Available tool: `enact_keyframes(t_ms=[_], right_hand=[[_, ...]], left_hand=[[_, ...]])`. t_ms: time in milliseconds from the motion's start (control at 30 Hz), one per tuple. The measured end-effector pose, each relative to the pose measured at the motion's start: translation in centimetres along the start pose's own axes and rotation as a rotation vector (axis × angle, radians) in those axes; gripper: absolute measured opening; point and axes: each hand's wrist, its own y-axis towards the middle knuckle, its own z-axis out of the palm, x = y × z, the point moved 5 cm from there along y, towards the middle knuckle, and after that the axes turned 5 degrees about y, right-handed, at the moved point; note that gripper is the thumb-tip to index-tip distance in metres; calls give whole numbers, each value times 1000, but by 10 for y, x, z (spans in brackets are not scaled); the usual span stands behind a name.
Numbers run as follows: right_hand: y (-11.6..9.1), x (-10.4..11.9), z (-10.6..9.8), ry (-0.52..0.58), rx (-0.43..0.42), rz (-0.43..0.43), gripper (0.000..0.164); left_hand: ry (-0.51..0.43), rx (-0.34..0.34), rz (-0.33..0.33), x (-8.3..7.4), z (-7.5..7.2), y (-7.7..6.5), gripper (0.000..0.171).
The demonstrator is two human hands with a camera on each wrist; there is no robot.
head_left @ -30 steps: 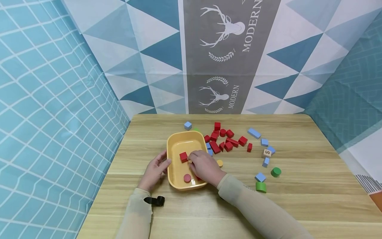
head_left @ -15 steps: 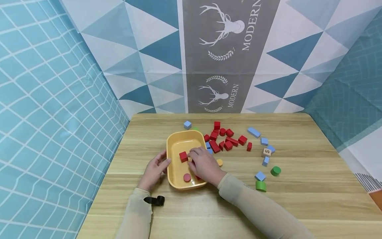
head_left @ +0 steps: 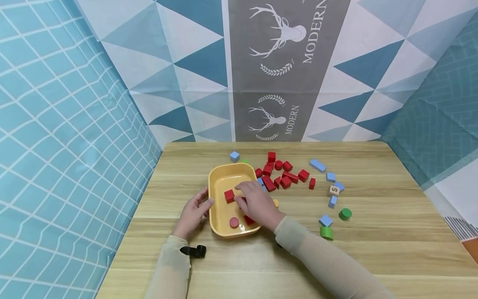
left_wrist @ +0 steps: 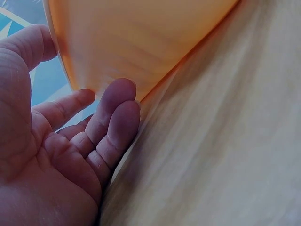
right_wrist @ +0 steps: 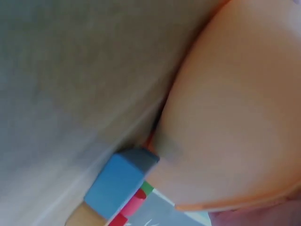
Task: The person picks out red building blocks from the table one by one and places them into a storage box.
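Observation:
A yellow tub [head_left: 215, 224] stands on the table with red blocks in it. Among these are a cube [head_left: 229, 196], a round red piece [head_left: 234, 222] and another red block [head_left: 249, 220] by the near right corner. My left hand [head_left: 193, 211] holds the tub's left side, its thumb at the rim and its fingers against the outer wall [left_wrist: 131, 52]. Over the right rim reaches my right hand [head_left: 257, 204], thumb and forefinger apart inside the tub. A bit of dark red shows beneath that hand, mostly hidden.
Several red blocks [head_left: 285, 182] lie scattered behind and right of the tub. Blue blocks [head_left: 318, 165], a lettered wooden cube [head_left: 334, 190] and green pieces [head_left: 326, 233] are farther right. Close to the tub's outer wall sits a blue block [right_wrist: 115, 186].
My right hand has shifted slightly right and its fingers have spread, showing more of the red blocks under it. The left hand and the tub have stayed put.

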Motion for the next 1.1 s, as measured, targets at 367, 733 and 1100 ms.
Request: enact_keyframes(t_ms=[367,733,1100], right_hand=[[9,-27,-18,46,-112,172,36],[11,-61,-20,242,-175,350,35],[10,-77,-5,101,101,441,51]], left_hand=[[-12,5,0,-1,1,0,58],[-6,15,-12,2,2,0,58],[16,31,-5,-25,3,-9,56]])
